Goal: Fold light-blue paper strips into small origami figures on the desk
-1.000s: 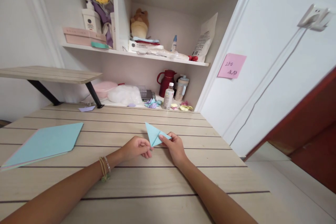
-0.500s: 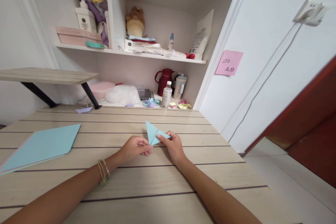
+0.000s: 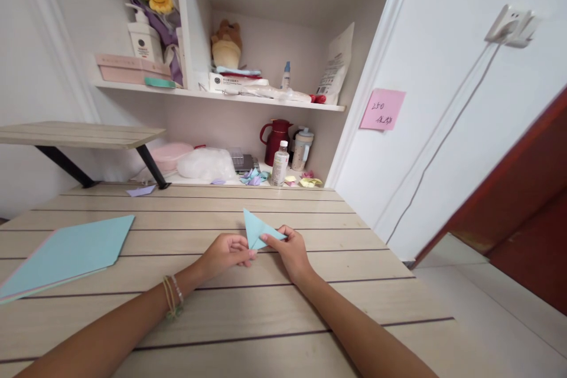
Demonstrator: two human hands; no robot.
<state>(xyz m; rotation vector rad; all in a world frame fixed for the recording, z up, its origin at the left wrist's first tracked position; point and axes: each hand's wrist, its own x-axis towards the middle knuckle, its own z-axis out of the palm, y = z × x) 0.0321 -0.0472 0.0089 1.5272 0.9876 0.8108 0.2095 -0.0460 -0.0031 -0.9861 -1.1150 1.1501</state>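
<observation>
Folded blue paper (image 3: 258, 228) pinched by two hands, sharp corner pointing away

The folded blue paper is in front of the clear bottle (image 3: 279, 166), slightly to its left, over the tabletop (image 3: 266, 319); whether it touches the wood is hard to tell. It is a flat, matt triangle with a crease running up from its near corner. Its longest edge slants from the far-left corner, which points away from the person, down to the right corner. The third corner points back toward the person.

The right hand (image 3: 292, 253) grips the right side, thumb laid flat on top and fingers behind. The left hand (image 3: 231, 250) has thumb and curled fingers closed at the near corner.

The tabletop has pale wood grain crossed by dark, straight lines. Well to the left of the bottle and nearer the person lies a stack of smooth, square-cornered sheets (image 3: 73, 251), light blue on top with a pink edge below. Just left of the bottle sits a heap of small blue and purple folded papers (image 3: 254, 177); just right of it, crumpled-looking yellow paper (image 3: 310, 182). Behind the bottle stands a glossy dark-red jug (image 3: 278, 133); farther left of it, a puffy, translucent plastic bag (image 3: 206, 164).
</observation>
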